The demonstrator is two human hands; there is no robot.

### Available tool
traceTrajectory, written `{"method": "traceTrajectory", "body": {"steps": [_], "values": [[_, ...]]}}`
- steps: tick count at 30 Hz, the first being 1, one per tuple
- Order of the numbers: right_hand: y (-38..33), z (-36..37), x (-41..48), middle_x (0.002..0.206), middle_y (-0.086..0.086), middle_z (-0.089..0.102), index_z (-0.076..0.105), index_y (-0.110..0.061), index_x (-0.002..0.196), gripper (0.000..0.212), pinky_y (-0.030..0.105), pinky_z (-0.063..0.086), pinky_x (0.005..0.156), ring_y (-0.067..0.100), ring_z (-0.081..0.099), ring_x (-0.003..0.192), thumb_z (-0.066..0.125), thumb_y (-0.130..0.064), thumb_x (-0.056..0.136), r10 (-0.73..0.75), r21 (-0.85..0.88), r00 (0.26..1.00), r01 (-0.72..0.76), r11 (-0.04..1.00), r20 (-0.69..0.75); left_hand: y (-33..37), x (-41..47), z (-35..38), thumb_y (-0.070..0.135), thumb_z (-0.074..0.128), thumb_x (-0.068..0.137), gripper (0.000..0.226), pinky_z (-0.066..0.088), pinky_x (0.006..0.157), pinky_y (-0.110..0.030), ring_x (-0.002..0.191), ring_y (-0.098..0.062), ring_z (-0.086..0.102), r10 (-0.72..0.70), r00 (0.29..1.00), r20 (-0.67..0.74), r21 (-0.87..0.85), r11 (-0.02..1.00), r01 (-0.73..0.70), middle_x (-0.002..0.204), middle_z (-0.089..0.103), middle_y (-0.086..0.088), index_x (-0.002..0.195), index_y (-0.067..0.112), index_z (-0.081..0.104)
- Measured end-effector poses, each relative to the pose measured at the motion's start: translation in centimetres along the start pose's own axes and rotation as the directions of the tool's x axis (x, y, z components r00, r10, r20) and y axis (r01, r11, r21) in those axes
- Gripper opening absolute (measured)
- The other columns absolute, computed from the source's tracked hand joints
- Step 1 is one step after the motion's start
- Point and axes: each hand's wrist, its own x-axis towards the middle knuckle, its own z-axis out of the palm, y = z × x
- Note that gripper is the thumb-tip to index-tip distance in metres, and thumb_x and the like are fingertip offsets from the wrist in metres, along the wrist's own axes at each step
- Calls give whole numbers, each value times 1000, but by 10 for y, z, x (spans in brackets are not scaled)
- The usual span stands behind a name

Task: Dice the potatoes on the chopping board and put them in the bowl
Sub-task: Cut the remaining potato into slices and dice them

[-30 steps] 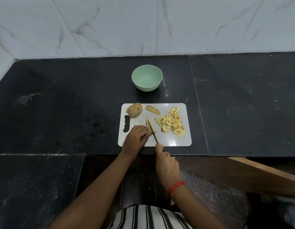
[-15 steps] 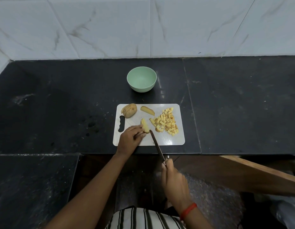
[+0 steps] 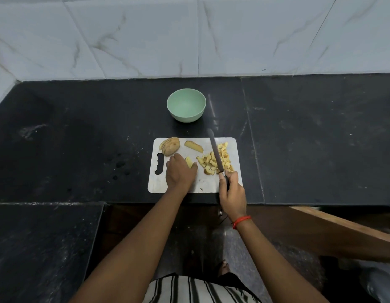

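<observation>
A white chopping board [image 3: 159,184] lies on the black counter. On it are a sliced potato chunk with skin [image 3: 170,146] at the back left, one wedge [image 3: 194,146], and a pile of diced potato [image 3: 216,159] on the right. My left hand [image 3: 180,172] holds a potato strip [image 3: 189,161] down on the board. My right hand [image 3: 232,192] grips the handle of a knife [image 3: 214,149], whose blade lies over the diced pile and points away from me. An empty pale green bowl [image 3: 186,108] stands behind the board.
The black stone counter [image 3: 80,138] runs left and right of the board, with a marble-tiled wall [image 3: 189,36] behind. A lower black slab [image 3: 36,248] sits at the near left and a wooden edge [image 3: 331,228] at the near right.
My right hand moved forward and right with the knife, from off the board's front edge to over the diced pile. My left hand stays on the potato strip.
</observation>
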Motion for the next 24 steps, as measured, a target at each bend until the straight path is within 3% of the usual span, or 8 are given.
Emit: {"method": "traceTrajectory", "body": {"steps": [4,8,11,14,19,22,24], "values": [[2,1,-3,73,-7,59,48,-21,101,10,21,31,51,10,57,61,48,-30,104,39,37,998,-38,999,-43,2,4,-7,41,68,90,48,52,84,-43,110,-31,59,24,998,59,77,997,-28,122,58,-13,119,5,57],[4,2,-2,75,-5,61,46,-22,98,12,17,32,51,11,58,62,46,-33,104,33,33,999,-32,999,-28,-3,12,-19,26,71,85,33,53,78,-40,98,-27,61,204,968,147,95,971,-220,115,62,-7,113,10,65],[6,3,-2,75,-4,62,43,-28,97,9,19,33,50,12,58,61,47,-31,104,21,34,999,-20,999,-27,-18,25,-33,22,72,83,34,48,87,-35,107,-23,59,395,890,228,166,885,-435,118,61,-2,117,16,71],[6,3,-1,72,-4,60,40,-31,96,12,23,34,47,11,58,58,48,-29,105,7,19,999,-7,1000,-33,-35,28,-39,16,72,82,40,43,101,-35,118,-19,50,425,865,265,29,894,-448,124,53,0,121,19,72],[5,2,1,69,-4,58,41,-32,97,12,30,38,43,13,56,54,48,-27,105,-36,-39,999,36,999,-6,-49,18,-28,35,80,84,54,43,104,-35,126,-18,44,410,907,96,-38,912,-409,135,51,1,132,15,65],[-1,1,3,70,-6,55,41,-27,97,10,21,28,42,17,54,52,44,-29,107,-93,-138,991,106,985,99,-54,14,-21,31,78,87,40,48,101,-39,117,-19,49,402,915,24,-64,914,-400,128,56,0,122,14,71],[-9,3,0,72,-7,55,42,-25,97,13,18,24,43,19,56,55,42,-31,108,-93,-163,984,118,980,151,-53,11,-18,28,77,89,34,46,99,-34,114,-19,51,410,912,8,-83,909,-408,121,58,-1,119,12,73]]}}
